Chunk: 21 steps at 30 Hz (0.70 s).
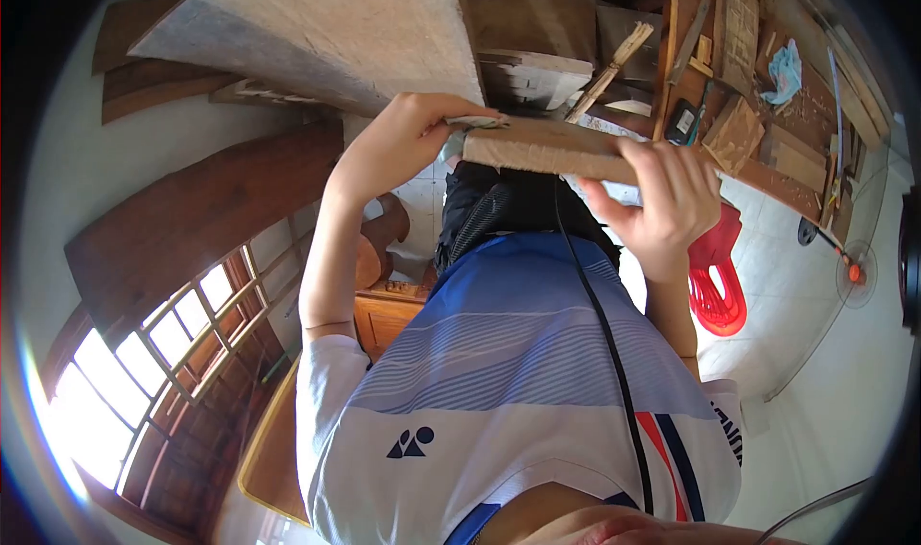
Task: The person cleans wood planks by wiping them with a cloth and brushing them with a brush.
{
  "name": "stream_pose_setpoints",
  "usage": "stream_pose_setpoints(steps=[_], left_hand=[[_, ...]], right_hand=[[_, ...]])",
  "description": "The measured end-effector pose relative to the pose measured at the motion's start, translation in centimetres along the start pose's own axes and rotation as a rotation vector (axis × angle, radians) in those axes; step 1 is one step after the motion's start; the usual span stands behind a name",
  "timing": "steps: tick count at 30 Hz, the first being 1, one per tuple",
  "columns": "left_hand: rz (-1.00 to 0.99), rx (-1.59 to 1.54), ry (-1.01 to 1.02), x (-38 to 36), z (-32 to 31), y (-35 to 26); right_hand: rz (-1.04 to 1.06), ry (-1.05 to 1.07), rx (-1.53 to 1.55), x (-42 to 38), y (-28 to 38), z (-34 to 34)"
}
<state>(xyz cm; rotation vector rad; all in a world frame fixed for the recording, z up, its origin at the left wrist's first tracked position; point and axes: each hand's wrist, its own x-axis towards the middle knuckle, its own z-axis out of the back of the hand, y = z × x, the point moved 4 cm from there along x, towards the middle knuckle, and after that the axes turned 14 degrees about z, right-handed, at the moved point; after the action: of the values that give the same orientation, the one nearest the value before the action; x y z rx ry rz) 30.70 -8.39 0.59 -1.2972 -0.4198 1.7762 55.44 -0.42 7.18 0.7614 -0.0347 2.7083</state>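
Note:
A thick wooden board (547,154) is held up crosswise in front of my body, its pale long edge facing me. My right hand (667,195) grips its right end, fingers over the top and thumb beneath. At the left end, my left hand (408,142) is closed round a pale, folded piece of cloth or paper (475,121), which rests against the board. Some of the left fingers are hidden behind the board's end.
Beyond the board, a workbench (782,195) carries wood blocks (734,134), a saw-like blade (691,38), a blue crumpled bag (784,71) and a black device (683,121). A large panel (374,27) leans at upper left. A red plastic stool (715,276) stands right.

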Motion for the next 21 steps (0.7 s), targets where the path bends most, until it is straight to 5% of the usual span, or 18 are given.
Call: stream_pose_setpoints(steps=[6, 8, 10, 14, 17, 21], left_hand=[[-0.171, -0.020, -0.429, 0.4, -2.8, 3.4], [0.128, -0.255, -0.471, -0.9, -4.5, 2.5], [0.081, -0.427, -0.627, -2.0, -5.2, 1.0], [-0.247, -0.519, -0.907, -3.2, -5.2, -2.2], [-0.528, -0.301, -1.115, -1.5, -3.9, -4.5], [-0.806, -0.080, -1.259, 4.7, -5.5, 0.0]], right_hand=[[0.058, -0.089, -0.042, 1.5, -1.5, -1.3], [0.070, -0.105, -0.052, 2.0, -2.3, -1.9], [0.086, -0.125, -0.058, 2.6, -3.0, -2.4], [0.091, -0.140, -0.064, 4.6, -4.0, -2.7], [0.103, -0.181, -0.055, 5.4, -5.2, -3.4], [0.077, -0.207, 0.017, 6.4, -6.7, -3.9]])
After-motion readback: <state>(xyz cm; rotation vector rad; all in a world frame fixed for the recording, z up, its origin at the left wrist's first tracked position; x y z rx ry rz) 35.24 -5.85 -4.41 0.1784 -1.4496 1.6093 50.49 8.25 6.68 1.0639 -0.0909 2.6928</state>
